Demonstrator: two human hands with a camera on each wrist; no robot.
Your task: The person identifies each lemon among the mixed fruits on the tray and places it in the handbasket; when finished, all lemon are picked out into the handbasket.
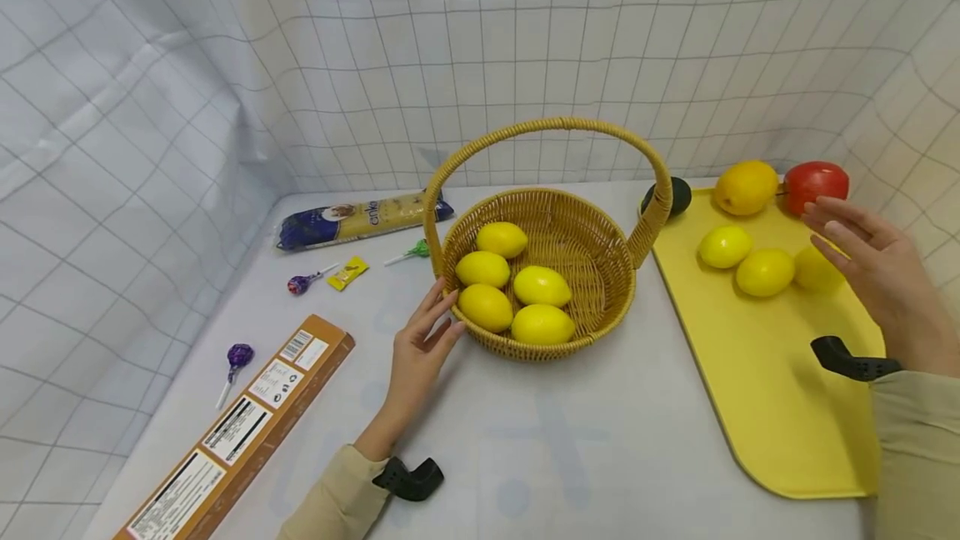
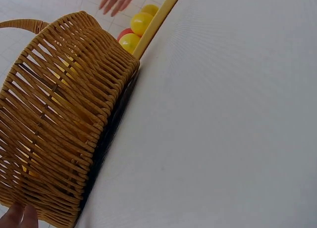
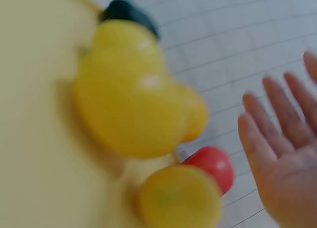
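Note:
A wicker basket (image 1: 581, 261) with a tall arched handle holds several yellow lemons (image 1: 543, 286). My left hand (image 1: 420, 348) rests its fingertips on the near-left side of the basket, just at the rim; in the left wrist view, those fingertips (image 2: 28, 217) lie against the weave. Over the yellow tray (image 1: 757, 382) hovers my right hand (image 1: 877, 265), fingers extended and nothing held. Close to it on the tray are more lemons (image 1: 765, 272), one partly hidden behind the hand. The right wrist view shows the open palm (image 3: 290, 173) beside the blurred lemons (image 3: 181, 198).
At the tray's far end are an orange-yellow fruit (image 1: 746, 187), a red fruit (image 1: 816, 183) and a dark green avocado-like one (image 1: 678, 196). Left of the basket lie a pasta-like packet (image 1: 360, 222), lollipops (image 1: 240, 355), a yellow sweet (image 1: 347, 272) and a long brown box (image 1: 247, 423).

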